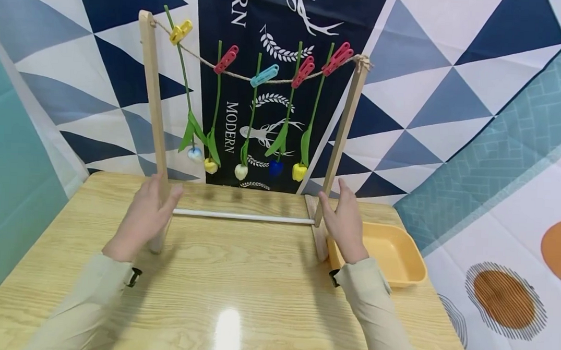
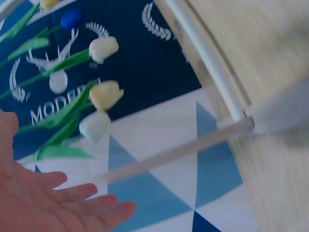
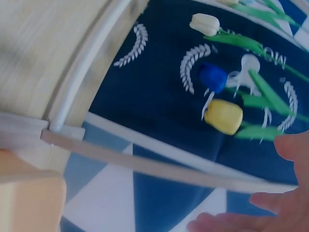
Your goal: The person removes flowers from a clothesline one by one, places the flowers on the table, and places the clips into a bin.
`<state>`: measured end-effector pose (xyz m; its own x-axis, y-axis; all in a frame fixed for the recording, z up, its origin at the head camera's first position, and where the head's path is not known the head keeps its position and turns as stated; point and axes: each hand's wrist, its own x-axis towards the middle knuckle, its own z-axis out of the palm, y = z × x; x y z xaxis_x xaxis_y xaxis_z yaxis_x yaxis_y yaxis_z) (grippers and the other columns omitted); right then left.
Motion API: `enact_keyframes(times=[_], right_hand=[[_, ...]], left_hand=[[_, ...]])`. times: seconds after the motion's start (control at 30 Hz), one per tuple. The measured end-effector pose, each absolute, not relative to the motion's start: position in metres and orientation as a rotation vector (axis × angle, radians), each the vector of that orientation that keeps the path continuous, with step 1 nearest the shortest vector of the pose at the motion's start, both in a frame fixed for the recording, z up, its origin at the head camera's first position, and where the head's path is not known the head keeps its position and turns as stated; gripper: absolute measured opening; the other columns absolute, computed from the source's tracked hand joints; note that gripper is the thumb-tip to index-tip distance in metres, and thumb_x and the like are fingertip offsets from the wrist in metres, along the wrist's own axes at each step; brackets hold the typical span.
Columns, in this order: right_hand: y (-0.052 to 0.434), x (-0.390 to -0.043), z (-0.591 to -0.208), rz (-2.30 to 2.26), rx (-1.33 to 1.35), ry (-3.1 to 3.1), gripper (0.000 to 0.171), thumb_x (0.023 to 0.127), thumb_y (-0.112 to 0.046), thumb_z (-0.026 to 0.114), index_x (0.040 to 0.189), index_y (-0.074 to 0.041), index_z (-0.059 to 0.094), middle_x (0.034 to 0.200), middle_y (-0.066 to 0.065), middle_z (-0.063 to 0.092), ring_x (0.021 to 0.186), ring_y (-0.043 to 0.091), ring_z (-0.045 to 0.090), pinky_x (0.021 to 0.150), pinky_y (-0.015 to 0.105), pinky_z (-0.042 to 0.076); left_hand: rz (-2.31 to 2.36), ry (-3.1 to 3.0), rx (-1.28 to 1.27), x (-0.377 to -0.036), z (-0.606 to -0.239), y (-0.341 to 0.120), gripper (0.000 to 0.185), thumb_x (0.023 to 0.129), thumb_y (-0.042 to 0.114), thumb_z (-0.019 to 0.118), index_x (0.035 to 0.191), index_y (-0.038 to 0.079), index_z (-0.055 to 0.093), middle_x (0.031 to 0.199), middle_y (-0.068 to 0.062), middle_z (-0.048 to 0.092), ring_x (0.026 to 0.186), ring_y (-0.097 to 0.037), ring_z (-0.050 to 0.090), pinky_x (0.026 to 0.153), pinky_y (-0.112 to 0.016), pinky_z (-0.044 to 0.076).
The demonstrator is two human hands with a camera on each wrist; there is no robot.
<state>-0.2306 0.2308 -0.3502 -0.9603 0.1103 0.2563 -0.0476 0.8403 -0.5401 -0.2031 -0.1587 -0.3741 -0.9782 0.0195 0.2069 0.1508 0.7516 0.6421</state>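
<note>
A wooden frame stands on the table, its left post (image 1: 153, 94) and right post (image 1: 342, 138) joined low down by a white rod (image 1: 243, 216). Twine (image 1: 240, 76) sags between the post tops. Several artificial tulips hang heads down from it: light blue (image 1: 195, 154), pale yellow (image 1: 211, 165), white (image 1: 241, 171), dark blue (image 1: 275, 168) and yellow (image 1: 299, 171). Yellow (image 1: 180, 32), red (image 1: 226, 59) and blue (image 1: 264, 75) clothespins pinch their stems. My left hand (image 1: 142, 216) is beside the left post, fingers extended, holding nothing. Likewise empty, my right hand (image 1: 346, 222) is spread near the right post.
An orange-yellow plastic tray (image 1: 400, 279) sits on the right of the wooden table (image 1: 238, 288), close to the frame's right foot (image 1: 321, 242). Behind the frame hangs a patterned cloth (image 1: 415, 97) with triangles and a dark panel.
</note>
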Motion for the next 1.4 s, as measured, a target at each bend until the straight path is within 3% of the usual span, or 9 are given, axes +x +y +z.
enact_keyframes(times=[0.23, 0.5, 0.77, 0.87, 1.0, 1.17, 1.3, 1.4], right_hand=[[0.246, -0.257, -0.341, 1.079, -0.091, -2.681, 0.063, 0.096, -0.039, 0.049, 0.144, -0.004, 0.030, 0.135, 0.027, 0.045, 0.116, 0.039, 0.054, 0.094, 0.049, 0.047], [0.249, -0.268, -0.348, 1.107, -0.205, -2.724, 0.062, 0.094, -0.042, 0.051, 0.142, -0.007, 0.036, 0.123, 0.021, 0.058, 0.109, 0.034, 0.060, 0.087, 0.045, 0.051], [0.245, -0.276, -0.360, 1.029, -0.204, -2.646, 0.043, 0.095, -0.032, 0.053, 0.127, -0.003, 0.054, 0.098, 0.020, 0.066, 0.084, 0.030, 0.063, 0.066, 0.033, 0.051], [0.243, -0.279, -0.364, 0.992, -0.196, -2.626, 0.035, 0.096, -0.028, 0.053, 0.119, -0.002, 0.058, 0.089, 0.019, 0.066, 0.075, 0.028, 0.061, 0.059, 0.026, 0.045], [0.242, -0.282, -0.366, 0.953, -0.174, -2.600, 0.027, 0.096, -0.024, 0.053, 0.109, -0.002, 0.062, 0.081, 0.017, 0.065, 0.067, 0.024, 0.058, 0.054, 0.022, 0.040], [0.241, -0.286, -0.366, 0.933, -0.152, -2.563, 0.022, 0.095, -0.022, 0.053, 0.093, -0.003, 0.064, 0.073, 0.014, 0.063, 0.062, 0.022, 0.055, 0.052, 0.022, 0.040], [0.240, -0.288, -0.367, 0.927, -0.153, -2.559, 0.021, 0.094, -0.021, 0.053, 0.090, -0.003, 0.064, 0.071, 0.013, 0.062, 0.061, 0.022, 0.054, 0.052, 0.024, 0.041], [0.239, -0.289, -0.368, 0.909, -0.152, -2.564, 0.021, 0.094, -0.021, 0.054, 0.093, -0.003, 0.066, 0.071, 0.013, 0.063, 0.063, 0.022, 0.056, 0.053, 0.024, 0.042]], left_hand=[[-1.190, -2.575, -0.011, -0.223, -0.369, -0.178, 0.076, 0.098, 0.044, 0.039, 0.145, -0.008, 0.011, 0.140, -0.037, 0.026, 0.125, -0.053, 0.032, 0.099, -0.064, 0.030], [-1.378, -2.506, 0.047, -0.246, -0.384, -0.183, 0.068, 0.097, 0.037, 0.047, 0.144, -0.005, 0.022, 0.138, -0.033, 0.036, 0.125, -0.048, 0.037, 0.100, -0.060, 0.034], [-1.442, -2.445, 0.061, -0.256, -0.389, -0.176, 0.052, 0.097, 0.032, 0.049, 0.132, -0.006, 0.045, 0.123, -0.028, 0.055, 0.114, -0.040, 0.054, 0.092, -0.050, 0.046], [-1.416, -2.429, 0.138, -0.259, -0.388, -0.175, 0.047, 0.097, 0.030, 0.049, 0.127, -0.006, 0.052, 0.119, -0.026, 0.059, 0.109, -0.037, 0.059, 0.083, -0.033, 0.052], [-1.390, -2.419, 0.202, -0.262, -0.386, -0.173, 0.041, 0.096, 0.026, 0.052, 0.123, -0.005, 0.056, 0.118, -0.024, 0.061, 0.105, -0.034, 0.061, 0.070, -0.011, 0.043], [-1.375, -2.395, 0.223, -0.262, -0.384, -0.173, 0.037, 0.094, 0.021, 0.054, 0.121, -0.005, 0.058, 0.116, -0.024, 0.062, 0.103, -0.033, 0.061, 0.066, -0.008, 0.040], [-1.353, -2.368, 0.235, -0.263, -0.387, -0.174, 0.034, 0.094, 0.021, 0.055, 0.117, -0.003, 0.062, 0.108, -0.022, 0.066, 0.083, -0.010, 0.061, 0.059, -0.003, 0.038], [-1.339, -2.356, 0.235, -0.263, -0.390, -0.176, 0.032, 0.093, 0.020, 0.057, 0.113, -0.003, 0.065, 0.103, -0.023, 0.068, 0.069, 0.011, 0.049, 0.055, -0.003, 0.039]])
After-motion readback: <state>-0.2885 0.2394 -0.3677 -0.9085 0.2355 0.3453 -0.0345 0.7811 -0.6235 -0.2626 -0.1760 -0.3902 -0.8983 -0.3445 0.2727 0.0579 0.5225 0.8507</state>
